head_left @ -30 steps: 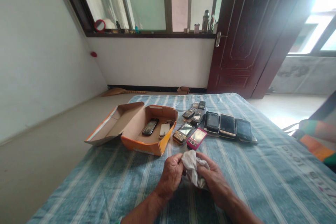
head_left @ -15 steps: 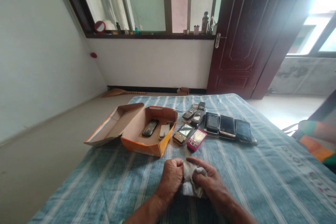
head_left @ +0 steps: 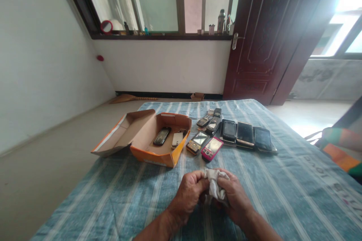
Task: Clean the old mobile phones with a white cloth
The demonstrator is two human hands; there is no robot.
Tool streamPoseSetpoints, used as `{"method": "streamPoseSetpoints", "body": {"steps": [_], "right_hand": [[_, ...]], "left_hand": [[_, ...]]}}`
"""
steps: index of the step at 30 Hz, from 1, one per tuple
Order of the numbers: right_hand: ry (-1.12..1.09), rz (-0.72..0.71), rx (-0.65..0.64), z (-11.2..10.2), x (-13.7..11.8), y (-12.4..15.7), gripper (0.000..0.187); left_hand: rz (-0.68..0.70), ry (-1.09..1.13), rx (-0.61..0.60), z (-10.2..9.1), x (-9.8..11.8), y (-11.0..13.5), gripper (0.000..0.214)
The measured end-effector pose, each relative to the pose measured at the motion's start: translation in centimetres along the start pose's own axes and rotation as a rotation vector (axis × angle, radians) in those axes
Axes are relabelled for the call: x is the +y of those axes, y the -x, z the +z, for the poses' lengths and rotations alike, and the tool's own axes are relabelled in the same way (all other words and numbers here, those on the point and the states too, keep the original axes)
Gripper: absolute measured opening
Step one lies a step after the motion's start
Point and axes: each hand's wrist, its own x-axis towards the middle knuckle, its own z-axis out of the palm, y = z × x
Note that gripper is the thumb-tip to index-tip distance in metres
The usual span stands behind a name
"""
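Observation:
My left hand [head_left: 190,192] and my right hand [head_left: 234,196] meet low in the middle of the view, both closed around a crumpled white cloth [head_left: 215,184]. Something may be wrapped inside the cloth, but it is hidden. Just beyond my hands a pink phone [head_left: 212,148] and a gold keypad phone [head_left: 197,142] lie on the blue striped cover [head_left: 283,180]. Further back sit several small dark phones [head_left: 210,120] and a row of three black touchscreen phones [head_left: 244,134].
An open orange cardboard box [head_left: 166,160] holds a black phone [head_left: 161,136] and a pale phone [head_left: 177,139]; its lid [head_left: 118,139] lies to the left. A dark door [head_left: 263,37] and window sill with bottles [head_left: 220,22] are behind. Colourful fabric [head_left: 339,150] shows at right.
My hands have kept working the cloth: it was bunched up between them, then pressed down low, and now sits gathered under my right fingers. The phones and box have not moved.

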Motion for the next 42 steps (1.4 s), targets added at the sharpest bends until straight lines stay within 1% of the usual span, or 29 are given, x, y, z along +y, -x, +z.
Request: {"method": "streamPoseSetpoints", "body": {"steps": [3, 6, 10, 12, 14, 17, 20, 26, 31, 37, 39, 42], "right_hand": [[-0.013, 0.012, 0.029, -0.1, -0.1, -0.1, 0.030], [-0.029, 0.006, 0.030, -0.2, -0.3, -0.2, 0.031], [-0.045, -0.007, 0.038, -0.2, -0.4, -0.2, 0.032], [-0.054, -0.011, 0.039, -0.2, -0.4, -0.2, 0.032], [-0.054, -0.014, 0.021, -0.2, -0.4, -0.1, 0.032], [-0.004, 0.014, -0.062, 0.0, -0.4, 0.2, 0.031], [0.053, 0.044, -0.128, 0.2, -0.5, 0.6, 0.031], [0.077, 0.081, -0.193, 0.7, -0.7, 1.1, 0.026], [0.084, 0.097, -0.190, 0.9, -0.8, 1.4, 0.027], [0.050, 0.089, -0.152, 0.2, -0.5, 1.1, 0.033], [0.040, 0.087, -0.131, -0.2, -0.5, 1.0, 0.035], [-0.014, 0.055, -0.102, -1.0, -0.8, 0.6, 0.038]], "left_hand": [[0.039, 0.017, -0.046, -0.1, 0.1, 0.1, 0.045], [0.073, 0.050, -0.088, -0.3, 0.2, 0.2, 0.043], [0.050, 0.088, -0.120, -0.5, 0.4, 0.4, 0.040], [0.037, 0.110, -0.089, -0.6, 0.4, 0.4, 0.040], [0.037, 0.132, -0.023, -0.7, 0.4, 0.3, 0.040], [0.041, 0.159, 0.073, -0.8, 0.2, 0.0, 0.041], [0.053, 0.158, 0.110, -0.8, -0.1, -0.3, 0.040], [0.055, 0.052, 0.146, -0.7, -0.9, -0.5, 0.044], [0.070, -0.084, 0.174, -0.9, -0.9, -0.5, 0.050], [0.005, -0.099, 0.169, -0.8, -0.8, -0.6, 0.059], [-0.012, -0.084, 0.171, -1.2, -0.8, -0.8, 0.059], [-0.004, -0.001, 0.184, -2.5, -0.4, -1.0, 0.057]]}}
